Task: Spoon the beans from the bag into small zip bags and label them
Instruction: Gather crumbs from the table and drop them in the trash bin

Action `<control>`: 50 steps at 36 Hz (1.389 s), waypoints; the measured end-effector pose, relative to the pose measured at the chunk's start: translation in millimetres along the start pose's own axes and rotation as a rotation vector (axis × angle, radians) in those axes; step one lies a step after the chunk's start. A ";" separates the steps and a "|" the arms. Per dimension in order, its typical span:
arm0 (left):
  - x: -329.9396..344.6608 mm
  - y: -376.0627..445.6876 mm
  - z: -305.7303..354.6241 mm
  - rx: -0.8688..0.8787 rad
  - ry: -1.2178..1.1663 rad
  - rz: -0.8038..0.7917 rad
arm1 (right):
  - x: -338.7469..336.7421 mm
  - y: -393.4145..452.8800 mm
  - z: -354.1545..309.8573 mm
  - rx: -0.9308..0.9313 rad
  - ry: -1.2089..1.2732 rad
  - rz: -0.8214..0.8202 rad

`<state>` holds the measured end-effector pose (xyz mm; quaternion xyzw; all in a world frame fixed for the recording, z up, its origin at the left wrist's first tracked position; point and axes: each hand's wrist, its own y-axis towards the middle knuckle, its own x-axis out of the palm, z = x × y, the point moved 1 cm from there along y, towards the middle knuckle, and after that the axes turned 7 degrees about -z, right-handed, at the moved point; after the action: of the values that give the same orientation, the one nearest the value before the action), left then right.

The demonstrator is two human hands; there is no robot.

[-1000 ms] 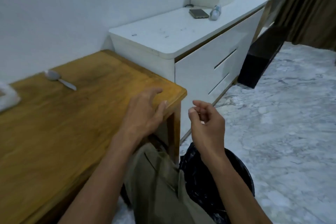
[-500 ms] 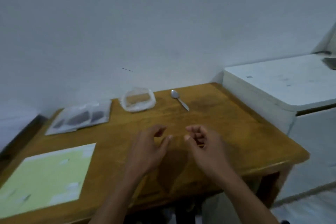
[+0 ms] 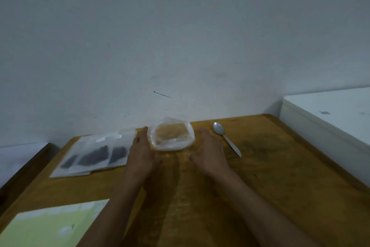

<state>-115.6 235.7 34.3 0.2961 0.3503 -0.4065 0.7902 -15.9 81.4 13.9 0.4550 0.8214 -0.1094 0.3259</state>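
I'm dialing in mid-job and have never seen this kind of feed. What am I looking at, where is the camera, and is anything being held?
There is no machine here: a person works with two bare hands, filmed by one wide-angle camera worn on the head, looking forward and down. The wooden table stands against a wall. On it lie a clear plastic bag, open at the top, a metal spoon to its right, small zip bags with dark contents to its left, and a yellow-green sheet near the front edge. The left hand touches the bag's side; the right hand is beside it, apart. Neither has a grip on anything.
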 end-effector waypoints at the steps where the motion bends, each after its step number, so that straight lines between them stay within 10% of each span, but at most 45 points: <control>1: 2.0 7.3 -3.5 0.005 -0.005 -0.007 | 1.8 6.2 -0.6 -0.012 -0.005 -0.012; 24: 16.2 -59.3 102.0 0.264 -0.163 -0.029 | -104.9 -115.9 25.8 0.021 0.123 0.308; 39: 135.6 -222.0 302.7 0.669 -0.355 -0.434 | -234.6 -389.9 102.4 0.369 -0.039 0.914; 50: 274.7 -323.1 267.8 0.609 -0.019 -0.896 | -155.6 -509.4 206.5 0.863 0.166 0.739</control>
<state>-190.0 -245.0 -88.0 0.3295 0.3014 -0.7895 0.4211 -284.9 -408.5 -104.5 0.8109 0.5115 -0.2773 0.0618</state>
